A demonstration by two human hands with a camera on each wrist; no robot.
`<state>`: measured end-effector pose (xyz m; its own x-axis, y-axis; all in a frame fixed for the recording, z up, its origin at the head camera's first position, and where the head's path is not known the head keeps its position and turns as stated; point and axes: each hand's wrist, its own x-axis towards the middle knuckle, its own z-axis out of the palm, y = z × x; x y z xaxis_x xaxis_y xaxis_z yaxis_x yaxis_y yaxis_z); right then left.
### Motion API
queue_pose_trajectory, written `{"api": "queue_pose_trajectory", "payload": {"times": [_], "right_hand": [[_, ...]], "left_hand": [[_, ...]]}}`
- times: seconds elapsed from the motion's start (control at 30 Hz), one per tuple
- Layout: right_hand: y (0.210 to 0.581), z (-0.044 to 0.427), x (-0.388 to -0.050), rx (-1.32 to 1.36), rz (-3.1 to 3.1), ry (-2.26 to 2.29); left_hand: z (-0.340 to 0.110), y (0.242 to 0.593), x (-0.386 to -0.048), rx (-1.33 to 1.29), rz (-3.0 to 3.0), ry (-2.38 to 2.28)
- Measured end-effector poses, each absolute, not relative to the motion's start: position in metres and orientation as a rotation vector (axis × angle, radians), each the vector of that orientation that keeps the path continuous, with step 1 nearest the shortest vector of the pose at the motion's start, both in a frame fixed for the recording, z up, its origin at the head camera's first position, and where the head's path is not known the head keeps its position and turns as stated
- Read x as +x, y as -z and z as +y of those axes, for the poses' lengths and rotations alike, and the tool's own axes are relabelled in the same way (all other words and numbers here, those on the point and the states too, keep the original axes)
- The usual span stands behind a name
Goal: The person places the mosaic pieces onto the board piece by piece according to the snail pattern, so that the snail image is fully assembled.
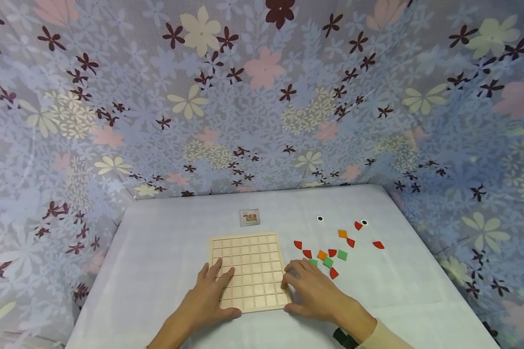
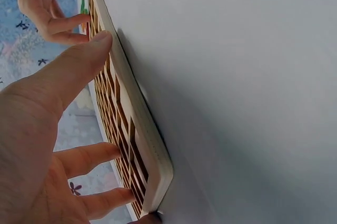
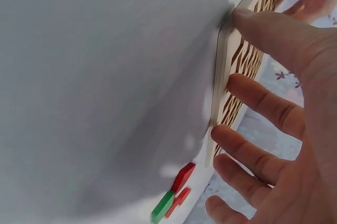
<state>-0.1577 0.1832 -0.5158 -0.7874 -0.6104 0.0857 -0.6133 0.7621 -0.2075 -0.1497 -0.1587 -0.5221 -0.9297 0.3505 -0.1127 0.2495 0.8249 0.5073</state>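
Note:
A square wooden grid board (image 1: pixel 255 274) lies flat on the table, its cells bare of pieces. My left hand (image 1: pixel 207 296) rests at its left side, fingers spread over the grid. In the left wrist view, the left thumb (image 2: pixel 100 45) touches the board's near rim. My right hand (image 1: pixel 312 291) is at the right side, thumb by the near right corner. In the right wrist view, its fingertips (image 3: pixel 224 133) touch or lie very near the board's side edge (image 3: pixel 223 58), with the fingers loosely bent. Neither hand wraps round the board.
Right of the board lie red quarter-round pieces (image 1: pixel 334 273), green squares (image 1: pixel 342 255), orange squares (image 1: pixel 342 233) and two eye discs (image 1: pixel 320 218). A small picture card (image 1: pixel 250 217) lies beyond the board. Flowered cloth (image 1: pixel 262 121) surrounds the white table (image 1: pixel 166 232).

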Motion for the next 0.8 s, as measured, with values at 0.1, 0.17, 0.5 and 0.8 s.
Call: {"api": "queue_pose_trajectory", "payload": {"times": [0.1,0.17,0.5,0.8], "right_hand": [[0.515,0.192,-0.156,1.006,-2.930,-0.371],[0.516,0.198,-0.156,1.010,-2.908,-0.374],[0.520,0.214,-0.164,1.052,-2.874,-0.400],[0.513,0.224,-0.177,1.001,-2.918,-0.527]], "left_hand": [[-0.151,0.522,-0.149,0.494,2.808,-0.738],[-0.145,0.523,-0.150,0.507,2.807,-0.735],[-0.130,0.520,-0.153,0.515,2.808,-0.751],[-0.125,0.522,-0.149,0.543,2.802,-0.764]]}}
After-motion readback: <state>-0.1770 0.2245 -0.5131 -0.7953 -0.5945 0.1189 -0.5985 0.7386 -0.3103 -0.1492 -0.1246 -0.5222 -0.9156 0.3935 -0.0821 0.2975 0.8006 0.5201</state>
